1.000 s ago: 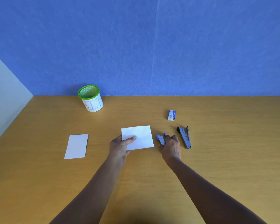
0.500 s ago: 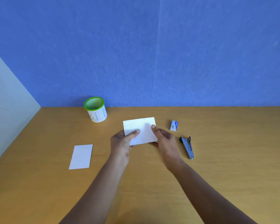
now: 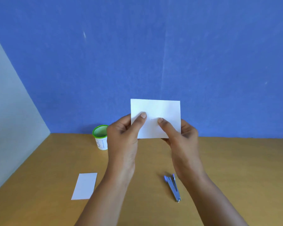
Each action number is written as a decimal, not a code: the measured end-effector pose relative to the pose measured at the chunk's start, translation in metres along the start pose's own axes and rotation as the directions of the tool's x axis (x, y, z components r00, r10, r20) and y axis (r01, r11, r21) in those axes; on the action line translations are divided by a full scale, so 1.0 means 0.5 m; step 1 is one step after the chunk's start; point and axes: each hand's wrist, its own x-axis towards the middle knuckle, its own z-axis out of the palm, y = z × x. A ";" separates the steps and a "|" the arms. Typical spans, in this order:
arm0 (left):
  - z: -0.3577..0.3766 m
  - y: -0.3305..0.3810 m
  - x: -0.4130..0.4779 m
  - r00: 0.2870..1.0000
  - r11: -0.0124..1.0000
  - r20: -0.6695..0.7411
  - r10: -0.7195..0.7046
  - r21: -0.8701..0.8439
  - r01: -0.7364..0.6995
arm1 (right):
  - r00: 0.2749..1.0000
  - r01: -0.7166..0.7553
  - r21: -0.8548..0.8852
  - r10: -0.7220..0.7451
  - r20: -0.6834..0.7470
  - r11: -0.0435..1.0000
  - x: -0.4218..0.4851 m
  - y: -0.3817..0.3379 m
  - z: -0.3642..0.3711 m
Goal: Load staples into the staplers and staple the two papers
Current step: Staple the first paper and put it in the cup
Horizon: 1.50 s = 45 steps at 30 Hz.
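both hands, left hand and right hand, pinch white paper upright above the worktop, thumbs on its near face. stapler lies below right hand. second paper flat at left, green-rimmed cup behind.

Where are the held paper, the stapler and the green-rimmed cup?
held paper (image 3: 160, 108), head view, upper middle of the sheet.
stapler (image 3: 173, 186), head view, mid body.
green-rimmed cup (image 3: 101, 144), head view, white side wall.
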 end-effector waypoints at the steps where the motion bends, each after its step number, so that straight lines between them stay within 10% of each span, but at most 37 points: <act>1: 0.004 0.015 -0.004 0.999 0.999 -0.008 0.051 0.010 -0.051 | 1.000 0.019 0.005 -0.019 0.021 1.000 -0.006 -0.016 0.005; 23: 0.005 0.097 -0.059 0.981 0.980 -0.014 0.191 -0.060 -0.192 | 0.984 0.170 0.029 -0.171 0.046 0.985 -0.063 -0.082 0.043; 27: 0.002 0.084 -0.057 0.970 0.972 -0.068 0.233 -0.013 -0.235 | 0.897 0.370 -0.269 -0.418 -0.147 0.889 -0.058 -0.069 0.042; 31: 0.001 0.082 -0.055 0.924 0.920 -0.130 0.360 0.212 -0.328 | 0.784 0.520 -0.496 -0.619 -0.044 0.695 -0.060 -0.058 0.045; 45: 0.024 0.062 -0.063 0.907 0.856 -0.004 0.420 0.333 -0.395 | 0.960 0.273 0.086 -0.277 0.038 0.958 -0.063 -0.050 0.055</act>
